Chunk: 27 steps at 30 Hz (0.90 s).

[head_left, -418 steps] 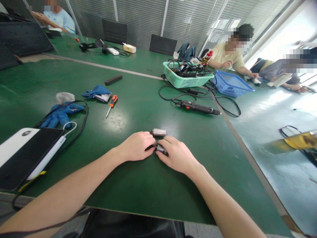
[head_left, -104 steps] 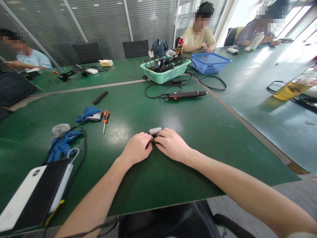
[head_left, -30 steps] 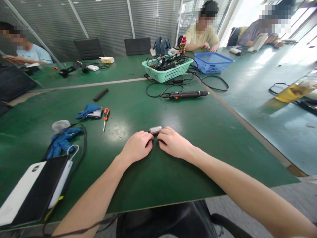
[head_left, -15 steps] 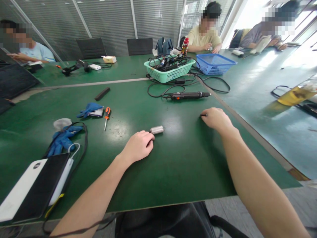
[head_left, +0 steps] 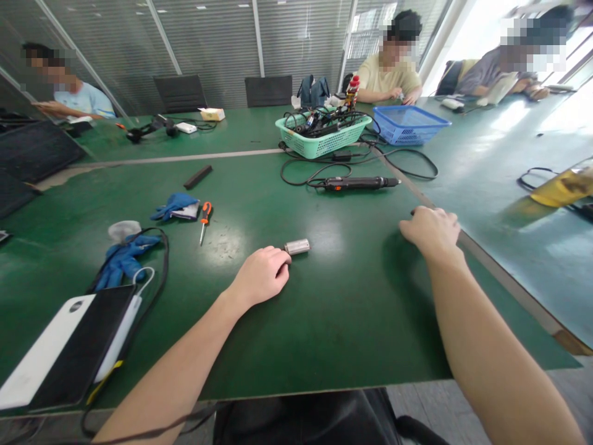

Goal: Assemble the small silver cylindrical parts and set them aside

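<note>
My left hand (head_left: pixel 263 273) rests on the green table with its fingers curled round the near end of a short silver metal cylinder (head_left: pixel 297 246), whose far end sticks out past the fingertips. Further right, my right hand (head_left: pixel 432 228) is over the table near the seam, back of the hand up and fingers bent in. A small dark bit shows at its fingertips, too little to name. Beyond the hands lies a black electric screwdriver (head_left: pixel 361 183) with an orange switch. A hand screwdriver (head_left: pixel 206 213) with an orange and black handle lies left of the cylinder.
Blue gloves (head_left: pixel 121 259), a tablet-like black and white slab (head_left: pixel 69 346) and a cable are at left. A dark bar (head_left: pixel 198 177) lies behind. Further back stand a green basket (head_left: pixel 319 146) of tools and a blue basket (head_left: pixel 412 130). Several people sit around the table.
My right hand has moved to the right, toward the table seam. My left hand stays on the metal cylinder. The whole view has shifted slightly.
</note>
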Tool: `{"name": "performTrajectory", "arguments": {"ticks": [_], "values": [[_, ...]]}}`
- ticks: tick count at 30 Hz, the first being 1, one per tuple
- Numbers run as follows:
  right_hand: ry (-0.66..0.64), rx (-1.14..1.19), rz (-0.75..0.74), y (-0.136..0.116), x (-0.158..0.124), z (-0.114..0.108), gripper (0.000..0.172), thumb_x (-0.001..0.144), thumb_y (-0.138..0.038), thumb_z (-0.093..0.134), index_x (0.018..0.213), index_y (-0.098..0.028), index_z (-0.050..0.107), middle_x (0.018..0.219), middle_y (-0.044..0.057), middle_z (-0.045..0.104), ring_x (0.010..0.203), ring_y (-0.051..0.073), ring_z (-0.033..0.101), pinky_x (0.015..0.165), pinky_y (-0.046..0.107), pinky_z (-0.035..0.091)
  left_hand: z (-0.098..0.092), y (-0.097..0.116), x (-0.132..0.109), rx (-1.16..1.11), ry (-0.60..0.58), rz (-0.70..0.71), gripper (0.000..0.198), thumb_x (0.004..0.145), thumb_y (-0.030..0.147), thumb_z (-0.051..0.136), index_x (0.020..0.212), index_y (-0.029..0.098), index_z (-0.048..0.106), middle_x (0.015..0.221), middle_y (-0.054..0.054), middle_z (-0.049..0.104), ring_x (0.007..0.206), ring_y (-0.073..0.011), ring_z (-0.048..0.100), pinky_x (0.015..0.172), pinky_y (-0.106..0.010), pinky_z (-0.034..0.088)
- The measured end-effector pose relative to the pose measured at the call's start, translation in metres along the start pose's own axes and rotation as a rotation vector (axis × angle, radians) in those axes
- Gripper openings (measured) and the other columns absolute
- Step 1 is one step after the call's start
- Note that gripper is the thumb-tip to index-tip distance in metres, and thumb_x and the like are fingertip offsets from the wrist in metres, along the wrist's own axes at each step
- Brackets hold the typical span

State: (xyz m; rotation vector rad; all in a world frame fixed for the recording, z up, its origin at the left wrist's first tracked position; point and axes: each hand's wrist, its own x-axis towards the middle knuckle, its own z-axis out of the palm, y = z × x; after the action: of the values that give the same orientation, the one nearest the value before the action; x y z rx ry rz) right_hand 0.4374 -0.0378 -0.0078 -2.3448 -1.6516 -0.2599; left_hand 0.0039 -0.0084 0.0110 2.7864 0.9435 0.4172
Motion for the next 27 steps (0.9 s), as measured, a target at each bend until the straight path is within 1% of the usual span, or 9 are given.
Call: {"name": "performTrajectory", "arguments": {"ticks": [1, 2, 3, 7, 10, 13, 16, 19, 27], "values": [[0.048, -0.004, 0.101, -0.016, -0.002, -0.004, 0.040, 0.085, -0.028, 0.055, 0.111, -0.003, 0.073, 0.102, 0.033, 0.063, 0.108, 0.048, 0.057, 0.084, 0.065, 0.045, -0.001, 0.000, 0.000, 0.001, 0.009, -0.009, 0.013, 0.091, 0.015, 0.053, 0.093, 0.019, 0.066, 0.089, -0.005, 0.070, 0.083, -0.0208, 0.062, 0.077, -0.035, 0.050], [0.069, 0.025, 0.103, -0.037, -0.006, -0.007, 0.041, 0.086, -0.027, 0.055, 0.117, -0.005, 0.071, 0.107, 0.031, 0.064, 0.113, 0.047, 0.056, 0.089, 0.062, 0.046, -0.001, 0.000, 0.000, 0.001, 0.018, -0.021, 0.012, 0.091, 0.015, 0.054, 0.091, 0.020, 0.065, 0.088, -0.005, 0.069, 0.082, -0.0207, 0.062, 0.077, -0.035, 0.049], [0.090, 0.088, 0.030, -0.060, -0.011, -0.010, 0.040, 0.087, -0.024, 0.053, 0.120, -0.007, 0.070, 0.111, 0.028, 0.066, 0.115, 0.043, 0.056, 0.094, 0.059, 0.047, -0.002, 0.000, 0.000, 0.000, 0.029, -0.040, 0.010, 0.091, 0.016, 0.054, 0.090, 0.020, 0.064, 0.087, -0.004, 0.068, 0.081, -0.0205, 0.062, 0.076, -0.035, 0.049], [0.059, 0.428, -0.482, -0.156, -0.045, -0.013, 0.043, 0.088, -0.016, 0.052, 0.129, -0.016, 0.065, 0.130, 0.018, 0.064, 0.124, 0.034, 0.054, 0.108, 0.054, 0.047, -0.002, -0.003, 0.000, -0.011, 0.091, -0.182, 0.008, 0.090, 0.019, 0.056, 0.097, 0.021, 0.061, 0.083, -0.003, 0.065, 0.077, -0.0196, 0.061, 0.072, -0.033, 0.049], [0.051, 0.542, -0.669, -0.198, -0.069, -0.008, 0.052, 0.092, -0.019, 0.055, 0.144, -0.019, 0.053, 0.149, 0.018, 0.052, 0.136, 0.036, 0.046, 0.112, 0.059, 0.045, 0.000, -0.008, 0.002, -0.021, 0.127, -0.272, 0.020, 0.090, 0.018, 0.057, 0.110, 0.020, 0.059, 0.083, -0.003, 0.063, 0.078, -0.0205, 0.062, 0.070, -0.033, 0.049], [-0.020, 0.576, -0.759, -0.209, -0.077, -0.002, 0.049, 0.095, -0.021, 0.057, 0.144, -0.020, 0.050, 0.141, 0.017, 0.057, 0.133, 0.036, 0.050, 0.111, 0.060, 0.047, 0.002, -0.010, 0.004, -0.013, 0.121, -0.251, 0.020, 0.091, 0.017, 0.057, 0.110, 0.020, 0.060, 0.088, -0.004, 0.065, 0.084, -0.0218, 0.062, 0.074, -0.035, 0.049], [-0.083, 0.584, -0.773, -0.206, -0.076, -0.001, 0.036, 0.097, -0.021, 0.058, 0.133, -0.020, 0.055, 0.125, 0.015, 0.062, 0.119, 0.033, 0.057, 0.104, 0.054, 0.052, 0.003, -0.009, 0.005, 0.007, 0.086, -0.178, 0.006, 0.093, 0.019, 0.057, 0.096, 0.020, 0.062, 0.093, -0.005, 0.065, 0.090, -0.0227, 0.060, 0.078, -0.036, 0.049], [-0.118, 0.601, -0.780, -0.204, -0.076, -0.003, 0.026, 0.096, -0.018, 0.058, 0.122, -0.022, 0.057, 0.115, 0.012, 0.063, 0.109, 0.030, 0.059, 0.096, 0.049, 0.055, 0.004, -0.007, 0.004, -0.015, 0.071, -0.153, 0.006, 0.094, 0.019, 0.057, 0.097, 0.019, 0.062, 0.094, -0.005, 0.065, 0.090, -0.0220, 0.059, 0.079, -0.035, 0.048], [-0.165, 0.591, -0.801, -0.206, -0.082, -0.009, 0.026, 0.098, -0.029, 0.062, 0.122, -0.020, 0.056, 0.113, 0.013, 0.065, 0.105, 0.030, 0.060, 0.094, 0.049, 0.055, 0.005, -0.005, 0.004, -0.084, 0.033, -0.078, 0.004, 0.096, 0.019, 0.056, 0.094, 0.019, 0.060, 0.090, -0.003, 0.062, 0.088, -0.0210, 0.056, 0.076, -0.034, 0.045]]}}
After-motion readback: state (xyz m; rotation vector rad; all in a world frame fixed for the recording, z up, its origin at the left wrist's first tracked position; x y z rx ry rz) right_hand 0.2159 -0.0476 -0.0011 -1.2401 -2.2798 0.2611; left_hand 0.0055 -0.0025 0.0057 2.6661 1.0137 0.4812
